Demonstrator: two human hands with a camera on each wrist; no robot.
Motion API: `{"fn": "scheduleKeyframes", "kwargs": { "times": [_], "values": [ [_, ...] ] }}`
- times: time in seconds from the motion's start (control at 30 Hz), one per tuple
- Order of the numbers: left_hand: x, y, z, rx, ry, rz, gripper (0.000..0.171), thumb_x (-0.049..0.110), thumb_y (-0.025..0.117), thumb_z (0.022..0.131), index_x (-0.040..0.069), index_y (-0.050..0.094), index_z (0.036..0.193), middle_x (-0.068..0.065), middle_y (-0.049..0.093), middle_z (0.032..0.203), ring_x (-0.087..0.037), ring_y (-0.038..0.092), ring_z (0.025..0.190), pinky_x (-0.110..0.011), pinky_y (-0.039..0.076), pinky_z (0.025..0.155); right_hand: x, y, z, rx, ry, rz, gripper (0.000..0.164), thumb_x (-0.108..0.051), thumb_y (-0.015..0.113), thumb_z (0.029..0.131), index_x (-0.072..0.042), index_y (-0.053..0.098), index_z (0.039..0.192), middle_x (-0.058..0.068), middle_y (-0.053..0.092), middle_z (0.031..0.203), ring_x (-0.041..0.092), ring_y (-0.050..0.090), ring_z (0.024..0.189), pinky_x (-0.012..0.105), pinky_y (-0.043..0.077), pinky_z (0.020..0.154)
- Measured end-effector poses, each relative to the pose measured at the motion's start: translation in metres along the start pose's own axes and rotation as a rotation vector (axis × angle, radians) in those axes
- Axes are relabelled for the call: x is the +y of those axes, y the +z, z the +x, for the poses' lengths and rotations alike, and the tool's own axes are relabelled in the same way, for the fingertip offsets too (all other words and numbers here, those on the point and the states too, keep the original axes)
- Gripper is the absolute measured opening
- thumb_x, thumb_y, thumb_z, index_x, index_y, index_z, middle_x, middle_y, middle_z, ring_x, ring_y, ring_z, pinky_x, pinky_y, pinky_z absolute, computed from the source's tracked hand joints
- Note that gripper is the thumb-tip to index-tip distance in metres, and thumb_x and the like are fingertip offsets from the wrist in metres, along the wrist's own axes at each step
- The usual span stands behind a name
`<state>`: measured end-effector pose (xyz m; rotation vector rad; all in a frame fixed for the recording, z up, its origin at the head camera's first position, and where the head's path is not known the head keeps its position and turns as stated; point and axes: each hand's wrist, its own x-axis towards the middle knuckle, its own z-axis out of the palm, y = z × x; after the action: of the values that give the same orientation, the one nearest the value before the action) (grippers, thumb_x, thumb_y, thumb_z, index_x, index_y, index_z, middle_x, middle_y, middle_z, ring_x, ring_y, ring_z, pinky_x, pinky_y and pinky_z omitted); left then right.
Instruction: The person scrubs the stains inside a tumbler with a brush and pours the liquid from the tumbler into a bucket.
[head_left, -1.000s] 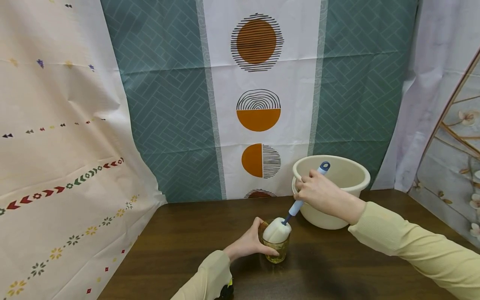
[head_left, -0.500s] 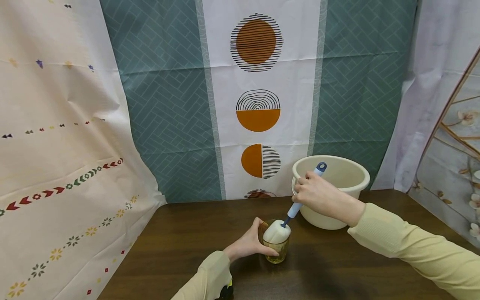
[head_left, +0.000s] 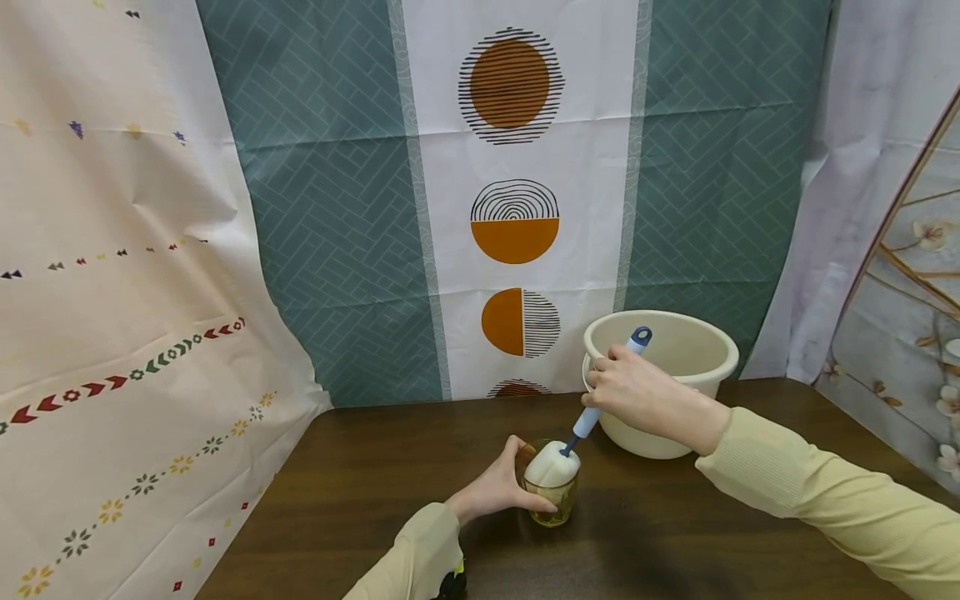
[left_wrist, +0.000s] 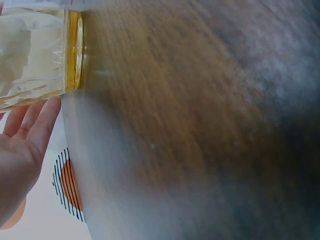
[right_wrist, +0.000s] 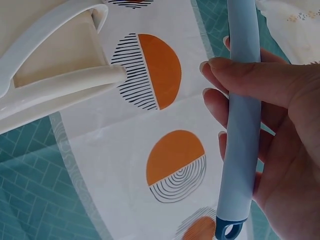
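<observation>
A yellow-tinted glass (head_left: 552, 505) stands on the table, and my left hand (head_left: 501, 486) grips it from the left with thumb and fingers around its side. In the left wrist view the base of the glass (left_wrist: 74, 50) shows beside the fingers (left_wrist: 44, 120). A sponge cup brush has its white sponge head (head_left: 552, 465) pushed partly into the mouth of the glass; the lower sponge shows only dimly through the wall. My right hand (head_left: 651, 393) holds the brush's light blue handle (right_wrist: 243, 125), which tilts up to the right, thumb on one side and fingers curled behind.
A cream plastic basin (head_left: 675, 329) stands behind the right hand, near the back of the dark wooden table (head_left: 375, 467). Patterned cloth (head_left: 337, 208) hangs along the back, with more cloth on both sides. Something small and black (head_left: 452, 583) sits by the left sleeve.
The brush handle's top has shifted slightly left and down, with the right hand moving a little along. My left hand and the glass stay almost where they were.
</observation>
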<state>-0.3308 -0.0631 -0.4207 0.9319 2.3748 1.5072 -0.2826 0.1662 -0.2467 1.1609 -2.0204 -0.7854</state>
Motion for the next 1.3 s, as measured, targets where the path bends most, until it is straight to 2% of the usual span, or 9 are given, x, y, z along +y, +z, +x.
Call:
{"fn": "scheduleKeyframes", "kwargs": {
  "times": [0.4,0.77,1.07,1.3],
  "values": [
    [-0.001,0.000,0.000,0.000,-0.018,-0.002,0.065,0.025,0.082,0.066,0.011,0.034,0.108,-0.002,0.047,0.101,-0.014,0.048,0.092,-0.031,0.039,0.079,-0.008,0.001,0.006,-0.003,0.005,-0.041,0.018,-0.013,0.078,0.064,-0.025,0.068,0.073,-0.001,0.056,0.067,0.018,0.051,0.065,0.032,0.033,0.059],
    [0.000,0.002,0.001,-0.002,0.014,-0.038,0.064,0.018,0.082,0.066,0.006,0.034,0.107,-0.002,0.050,0.099,-0.014,0.051,0.089,-0.029,0.041,0.077,-0.016,0.006,0.008,-0.098,0.000,-0.087,0.014,-0.017,0.077,0.068,-0.023,0.068,0.075,-0.001,0.059,0.071,0.020,0.053,0.068,0.032,0.035,0.063],
    [0.001,0.001,0.001,-0.011,0.013,-0.041,0.065,0.018,0.082,0.067,0.004,0.033,0.107,-0.002,0.050,0.100,-0.014,0.051,0.090,-0.029,0.040,0.078,-0.021,0.018,0.008,-0.046,0.000,-0.105,0.013,-0.014,0.075,0.068,-0.021,0.064,0.069,0.000,0.055,0.065,0.021,0.051,0.064,0.034,0.036,0.066],
    [0.001,0.000,0.001,-0.011,-0.004,-0.038,0.066,0.020,0.082,0.066,0.005,0.034,0.109,-0.003,0.049,0.100,-0.014,0.050,0.090,-0.029,0.040,0.078,-0.022,0.021,0.009,-0.060,0.012,-0.106,0.014,-0.012,0.076,0.068,-0.019,0.065,0.070,0.001,0.055,0.066,0.022,0.052,0.065,0.035,0.036,0.067]
  ]
}}
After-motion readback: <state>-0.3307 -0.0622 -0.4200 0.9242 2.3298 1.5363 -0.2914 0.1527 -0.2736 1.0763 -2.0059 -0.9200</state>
